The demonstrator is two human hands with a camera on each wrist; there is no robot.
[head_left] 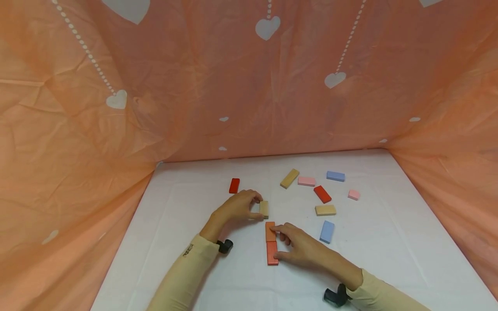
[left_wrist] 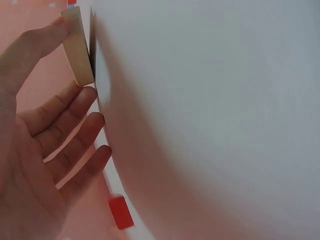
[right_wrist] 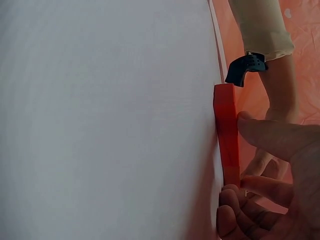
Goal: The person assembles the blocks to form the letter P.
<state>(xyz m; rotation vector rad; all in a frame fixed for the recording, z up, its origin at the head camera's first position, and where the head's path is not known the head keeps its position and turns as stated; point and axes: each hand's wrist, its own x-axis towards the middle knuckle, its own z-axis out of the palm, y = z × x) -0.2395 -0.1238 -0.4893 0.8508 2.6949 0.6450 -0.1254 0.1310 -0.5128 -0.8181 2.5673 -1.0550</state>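
My left hand (head_left: 239,206) pinches a pale wooden block (head_left: 264,209) between thumb and forefinger, one at each end. In the left wrist view a narrow dark gap or shadow runs along the wooden block (left_wrist: 80,52); the other fingers are spread. Just nearer lie an orange block (head_left: 269,236) and a red block (head_left: 271,258), end to end in a line. My right hand (head_left: 305,247) rests its forefinger on the orange block and its thumb on the red one. In the right wrist view the thumb touches the row's side at the red block (right_wrist: 225,102).
Another red block (head_left: 234,185) lies beyond my left hand. Scattered to the right are wooden blocks (head_left: 289,178), pink blocks (head_left: 306,181), blue blocks (head_left: 327,232) and a red block (head_left: 322,194). Orange heart-patterned cloth (head_left: 272,95) walls the white table (head_left: 175,194).
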